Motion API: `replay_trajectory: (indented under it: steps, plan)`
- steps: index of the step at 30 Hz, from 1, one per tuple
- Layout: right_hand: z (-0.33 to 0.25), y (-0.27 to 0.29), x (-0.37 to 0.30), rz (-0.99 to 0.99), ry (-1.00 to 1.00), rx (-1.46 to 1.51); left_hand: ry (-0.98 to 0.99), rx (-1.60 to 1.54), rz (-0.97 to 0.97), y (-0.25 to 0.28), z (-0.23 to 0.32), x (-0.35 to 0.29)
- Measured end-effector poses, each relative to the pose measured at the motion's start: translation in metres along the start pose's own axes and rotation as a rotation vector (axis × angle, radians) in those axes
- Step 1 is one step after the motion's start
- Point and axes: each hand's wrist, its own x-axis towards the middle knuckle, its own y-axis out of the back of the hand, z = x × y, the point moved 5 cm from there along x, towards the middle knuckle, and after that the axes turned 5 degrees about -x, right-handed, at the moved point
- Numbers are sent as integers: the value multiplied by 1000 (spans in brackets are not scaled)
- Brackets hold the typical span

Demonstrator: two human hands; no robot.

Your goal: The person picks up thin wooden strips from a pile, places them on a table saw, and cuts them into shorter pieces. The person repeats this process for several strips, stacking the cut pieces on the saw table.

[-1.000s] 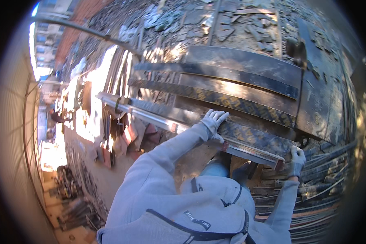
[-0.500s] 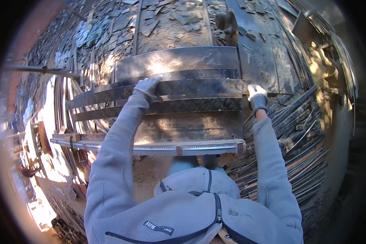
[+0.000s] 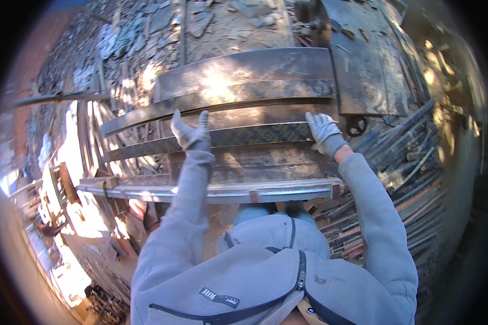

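Two long dark board strips lie across a brown worktable (image 3: 249,162), both overhanging its left side. My left hand (image 3: 191,134), in a pale glove, is open over the near strip (image 3: 260,134), thumb and fingers apart and pointing away from me. At that strip's right end is my right hand (image 3: 326,132), also gloved, with its fingers stretched out; whether it touches the strip I cannot tell. Beyond both hands rests the far strip (image 3: 222,95), with a dark line along its near edge. Neither hand grips anything.
A pale rail with a measuring scale (image 3: 287,189) runs along the table's near edge. A dark handwheel (image 3: 357,126) sits right of the table. Stacked narrow strips (image 3: 401,200) cover the floor at right. Broken scraps (image 3: 200,24) lie beyond, and a metal pipe (image 3: 59,99) juts in at left.
Both hands have let go of the middle strip, which now appears to lie against the far one. They have come back toward the near strip, the left one opening.
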Motion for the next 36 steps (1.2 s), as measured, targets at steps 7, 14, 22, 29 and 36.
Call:
replay_trajectory:
  steps: [7, 14, 22, 29, 36]
  plan:
    - [-21, 63, -56, 114, 183, 128, 1508, -1020, 488, 26, -87, -93]
    - [-38, 72, -146, 625, 40, 12, 1232, -1188, 480, 33, -83, -58]
    - [-94, 32, -121, 171, -172, 480, 520, -1185, 349, 131, 35, 35]
    - [34, 265, -133, 1073, 132, 1455, -259, -1149, -117, 202, 247, 87]
    - [259, 240, -289, 1611, -234, 1796, -349, -246, -871, 94, 259, -50]
